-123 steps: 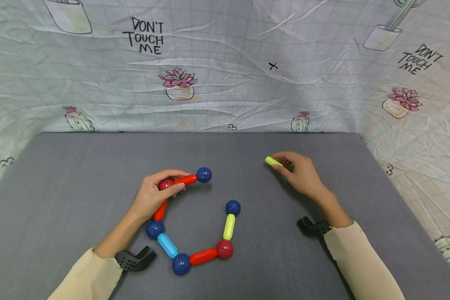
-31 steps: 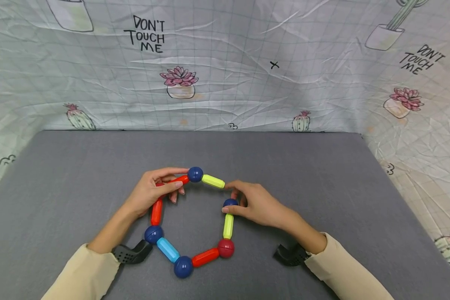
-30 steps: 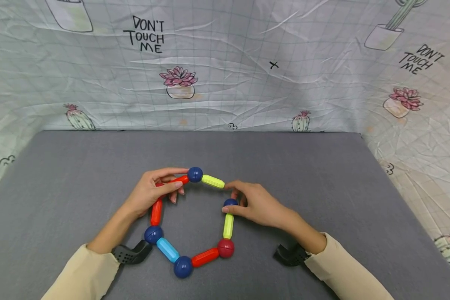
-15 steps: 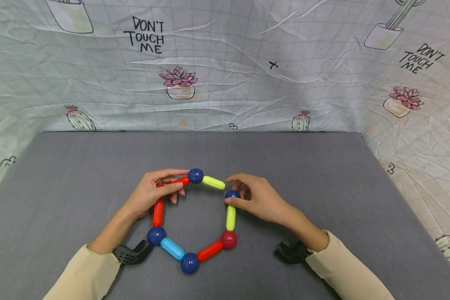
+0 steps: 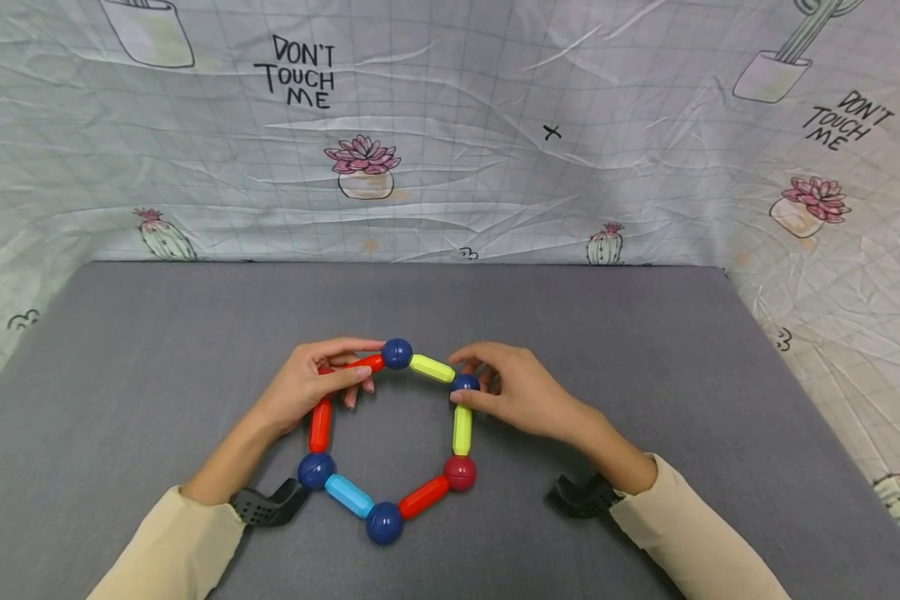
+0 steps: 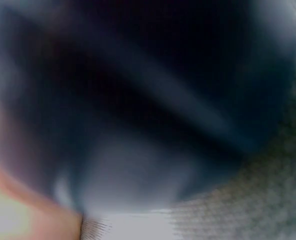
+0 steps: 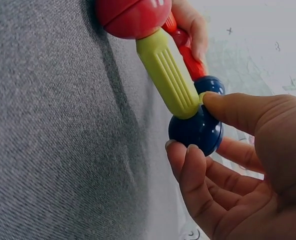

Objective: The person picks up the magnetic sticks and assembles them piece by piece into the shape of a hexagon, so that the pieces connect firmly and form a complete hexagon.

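A ring of coloured magnetic sticks and balls lies between both hands. My left hand [image 5: 296, 390] grips the red stick [image 5: 371, 363] at upper left, its fingers largely covering the corner there. From that stick a blue ball [image 5: 397, 354] leads to a yellow-green stick [image 5: 432, 368]. This stick's end meets another blue ball [image 5: 464, 386], which my right hand [image 5: 528, 392] pinches between thumb and fingers. Below it, a second yellow-green stick [image 7: 169, 74] joins a red ball [image 7: 134, 16]. The left wrist view is mostly filled by a blurred dark round shape.
A red stick [image 5: 423, 497], a blue ball [image 5: 384, 523], a light blue stick [image 5: 348, 496], another blue ball [image 5: 316, 472] and an upright red stick [image 5: 320, 427] form the ring's near and left sides. Grey cloth [image 5: 645, 333] covers the table; a printed curtain [image 5: 465, 167] hangs behind.
My right hand brought the yellow-green stick onto the left blue ball, then took the right-hand blue ball and moved it up. The gap between that ball and the stick has closed.
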Motion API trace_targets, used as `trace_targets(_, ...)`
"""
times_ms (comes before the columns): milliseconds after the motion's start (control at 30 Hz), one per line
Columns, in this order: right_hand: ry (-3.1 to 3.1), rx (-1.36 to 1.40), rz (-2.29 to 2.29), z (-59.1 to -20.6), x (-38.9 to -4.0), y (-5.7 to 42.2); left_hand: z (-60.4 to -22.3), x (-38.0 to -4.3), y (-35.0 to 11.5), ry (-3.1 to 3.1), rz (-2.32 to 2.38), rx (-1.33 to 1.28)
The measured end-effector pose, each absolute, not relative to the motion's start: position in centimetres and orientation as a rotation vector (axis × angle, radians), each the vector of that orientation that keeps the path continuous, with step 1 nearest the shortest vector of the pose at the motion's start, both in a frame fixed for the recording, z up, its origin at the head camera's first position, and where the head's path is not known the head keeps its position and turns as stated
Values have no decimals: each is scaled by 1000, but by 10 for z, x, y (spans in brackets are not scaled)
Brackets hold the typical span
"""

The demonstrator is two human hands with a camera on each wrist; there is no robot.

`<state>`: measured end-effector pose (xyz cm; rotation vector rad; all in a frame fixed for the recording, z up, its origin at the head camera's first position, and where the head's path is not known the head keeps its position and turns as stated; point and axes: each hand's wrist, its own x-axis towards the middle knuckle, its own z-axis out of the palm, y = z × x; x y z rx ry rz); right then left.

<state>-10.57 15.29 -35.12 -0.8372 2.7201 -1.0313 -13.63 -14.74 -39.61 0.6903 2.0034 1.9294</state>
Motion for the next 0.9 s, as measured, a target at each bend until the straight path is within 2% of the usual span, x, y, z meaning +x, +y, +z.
trace_targets(500, 2697, -897, -1058, -352, -109, 157, -395, -137, -147, 1996, 1909, 671)
trace_targets(900, 2725, -868, -1045, -359, -109, 158, -379, -135, -138, 2143, 1766, 393)
